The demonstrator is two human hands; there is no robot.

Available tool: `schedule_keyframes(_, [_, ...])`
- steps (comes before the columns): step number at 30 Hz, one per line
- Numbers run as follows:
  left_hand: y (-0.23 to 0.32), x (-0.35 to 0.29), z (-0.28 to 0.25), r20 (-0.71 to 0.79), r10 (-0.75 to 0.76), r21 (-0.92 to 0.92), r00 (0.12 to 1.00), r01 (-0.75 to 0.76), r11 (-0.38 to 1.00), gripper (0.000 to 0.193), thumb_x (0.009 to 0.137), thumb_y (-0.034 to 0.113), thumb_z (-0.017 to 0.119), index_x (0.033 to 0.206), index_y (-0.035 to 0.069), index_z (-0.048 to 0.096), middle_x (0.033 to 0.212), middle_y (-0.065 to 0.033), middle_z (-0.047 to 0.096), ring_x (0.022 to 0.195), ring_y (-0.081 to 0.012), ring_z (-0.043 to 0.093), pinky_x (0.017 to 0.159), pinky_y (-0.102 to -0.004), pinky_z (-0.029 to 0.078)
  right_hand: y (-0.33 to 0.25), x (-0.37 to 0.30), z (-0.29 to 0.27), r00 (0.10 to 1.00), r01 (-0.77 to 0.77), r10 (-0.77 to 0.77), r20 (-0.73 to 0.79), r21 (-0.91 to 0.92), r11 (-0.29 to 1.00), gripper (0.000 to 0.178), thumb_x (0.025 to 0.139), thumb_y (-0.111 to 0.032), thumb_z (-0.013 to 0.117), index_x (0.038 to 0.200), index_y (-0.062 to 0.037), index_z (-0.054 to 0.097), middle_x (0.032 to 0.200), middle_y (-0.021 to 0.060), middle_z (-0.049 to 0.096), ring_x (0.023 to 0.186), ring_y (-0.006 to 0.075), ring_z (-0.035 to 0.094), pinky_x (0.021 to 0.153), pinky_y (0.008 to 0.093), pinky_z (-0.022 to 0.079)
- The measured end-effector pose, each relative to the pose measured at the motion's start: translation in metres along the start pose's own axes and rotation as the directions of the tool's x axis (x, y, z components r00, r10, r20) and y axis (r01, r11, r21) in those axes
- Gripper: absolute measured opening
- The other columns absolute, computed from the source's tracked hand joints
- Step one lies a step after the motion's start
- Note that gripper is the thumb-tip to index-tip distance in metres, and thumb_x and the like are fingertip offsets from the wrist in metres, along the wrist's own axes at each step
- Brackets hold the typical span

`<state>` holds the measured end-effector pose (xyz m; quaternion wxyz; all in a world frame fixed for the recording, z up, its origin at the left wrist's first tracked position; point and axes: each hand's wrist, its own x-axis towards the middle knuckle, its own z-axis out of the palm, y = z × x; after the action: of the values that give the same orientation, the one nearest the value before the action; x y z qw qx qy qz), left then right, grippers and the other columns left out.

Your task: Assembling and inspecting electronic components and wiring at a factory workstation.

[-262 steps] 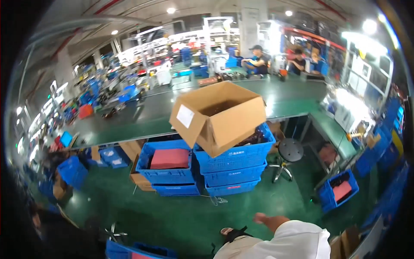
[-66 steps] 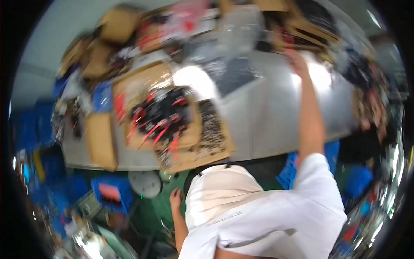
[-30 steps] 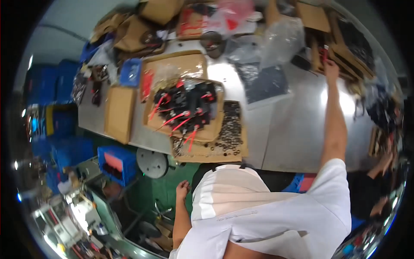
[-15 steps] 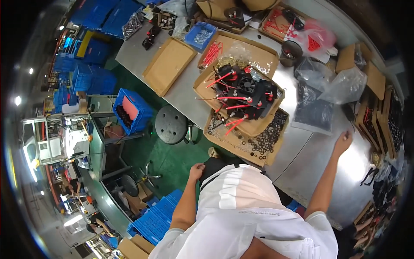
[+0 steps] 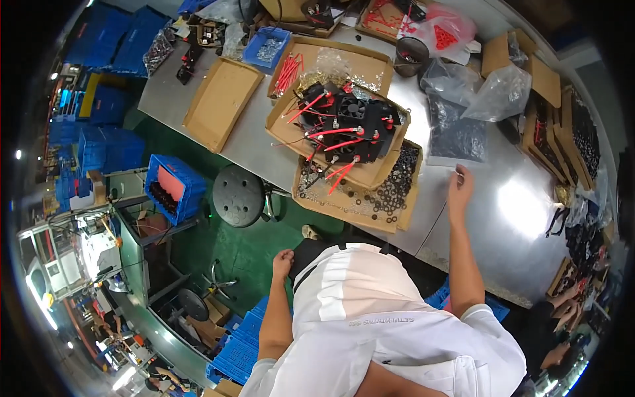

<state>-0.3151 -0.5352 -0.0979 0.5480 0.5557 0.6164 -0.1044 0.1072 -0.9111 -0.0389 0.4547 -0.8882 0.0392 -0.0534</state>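
Note:
My right hand hovers over or rests on the metal table, just below a flat clear bag of dark contents. Its fingers are slightly bent and apart, with nothing visible in them. By my left thigh hangs my left hand, its fingers curled in and nothing showing in it. Left of my right hand, a cardboard tray carries black fan assemblies with red-sleeved cables. Under it, a second cardboard tray holds small black rings and washers.
A shallow cardboard tray lies on the table's left. Behind are a blue bin and dark cup. Stacked trays stand at right. A round stool and blue crate are left. Another person is at lower right.
My right hand has moved left across the table, closer to the flat bag and the ring tray. The view has shifted, and the table things appear further left. My left hand stays by my thigh.

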Motion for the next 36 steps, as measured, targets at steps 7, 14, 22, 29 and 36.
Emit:
schedule_keyframes(7, [0.062, -0.015, -0.008, -0.070, 0.051, -0.217, 0.996, -0.065, 0.974, 0.026, 0.087, 0.014, 0.064, 0.109, 0.001, 0.062, 0.083, -0.0017, 0.062, 0.069, -0.0090, 0.056, 0.062, -0.0218, 0.045, -0.058, -0.009, 0.031, 0.986, -0.126, 0.095, 0.137, 0.234, 0.964, 0.023, 0.092, -0.011, 0.055, 0.113, -0.0010, 0.057, 0.094, 0.0055, 0.062, 0.080, 0.0127, 0.059, 0.073, 0.0253, 0.047])
schedule_keyframes(14, [0.267, -0.011, 0.006, -0.089, 0.596, -0.091, 0.798, -0.602, 0.793, 0.029, 0.090, 0.017, 0.062, 0.115, 0.002, 0.060, 0.101, -0.0053, 0.063, 0.089, -0.0120, 0.058, 0.080, -0.0248, 0.047, -0.156, 0.005, 0.077, 0.963, -0.098, -0.039, 0.268, 0.477, 0.874, 0.026, 0.090, -0.009, 0.061, 0.114, -0.0006, 0.055, 0.098, 0.0036, 0.059, 0.088, 0.0105, 0.056, 0.078, 0.0236, 0.045])
schedule_keyframes(22, [0.452, 0.026, 0.070, 0.323, 0.790, 0.029, 0.521, -0.840, 0.542, 0.048, 0.089, 0.022, 0.063, 0.130, 0.002, 0.048, 0.125, -0.0126, 0.054, 0.110, -0.0198, 0.053, 0.092, -0.0306, 0.043, -0.206, -0.021, 0.117, 0.934, -0.244, 0.113, 0.338, 0.375, 0.895, 0.072, 0.084, -0.011, 0.067, 0.143, -0.0032, 0.026, 0.138, 0.0158, 0.037, 0.125, 0.0249, 0.041, 0.106, 0.0339, 0.032])
schedule_keyframes(29, [0.463, 0.032, 0.091, 0.594, 0.658, -0.010, 0.462, -0.814, 0.581, 0.057, 0.080, 0.021, 0.073, 0.127, -0.001, 0.049, 0.104, -0.0104, 0.050, 0.088, -0.0172, 0.054, 0.075, -0.0280, 0.046, -0.222, -0.046, 0.140, 0.926, -0.349, 0.285, 0.247, 0.275, 0.896, 0.071, 0.079, -0.015, 0.073, 0.137, -0.0013, 0.036, 0.131, 0.0123, 0.044, 0.120, 0.0210, 0.044, 0.103, 0.0331, 0.034])
schedule_keyframes(36, [0.449, 0.013, 0.069, 0.626, 0.731, -0.075, 0.272, -0.912, 0.404, 0.046, 0.079, 0.009, 0.069, 0.120, -0.001, 0.050, 0.115, -0.0170, 0.050, 0.107, -0.0309, 0.051, 0.092, -0.0353, 0.042, -0.240, -0.056, 0.128, 0.912, -0.404, 0.300, 0.279, 0.481, 0.778, 0.061, 0.078, -0.010, 0.067, 0.133, 0.0007, 0.041, 0.125, 0.0090, 0.050, 0.118, 0.0183, 0.046, 0.102, 0.0320, 0.033])
